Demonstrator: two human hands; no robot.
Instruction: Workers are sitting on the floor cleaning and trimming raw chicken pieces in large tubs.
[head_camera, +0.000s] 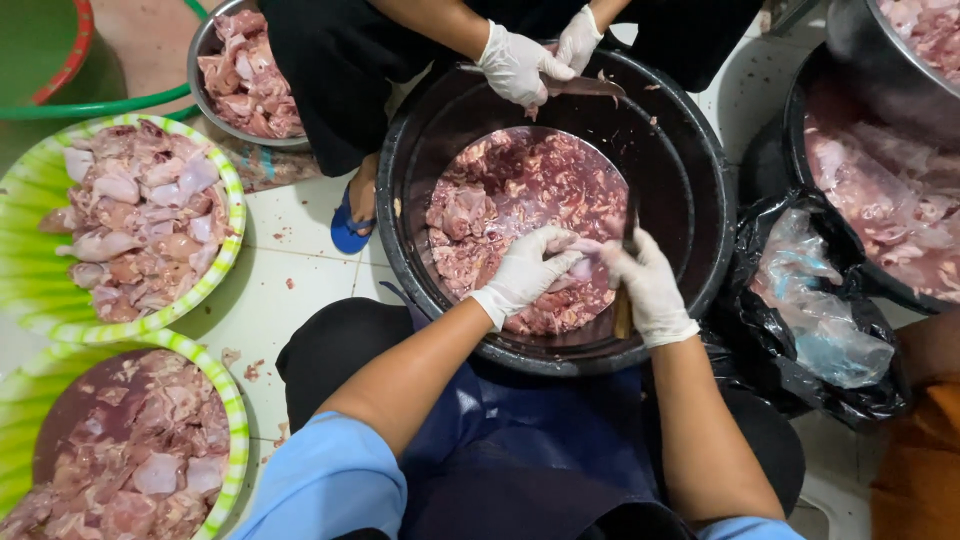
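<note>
White floor tiles carry a big black tub (700, 200) of raw chicken pieces in reddish water. At its near rim, the left hand (525, 270) pinches a pale chicken piece (582, 262), which stretches rightward to the right hand (650, 285), whose grip closes on a knife (626, 290) standing upright just beside it.

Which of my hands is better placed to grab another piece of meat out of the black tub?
Probably left. The left hand already pinches a meat piece right over the pile in the black tub, while the right hand is wrapped around a knife.
</note>
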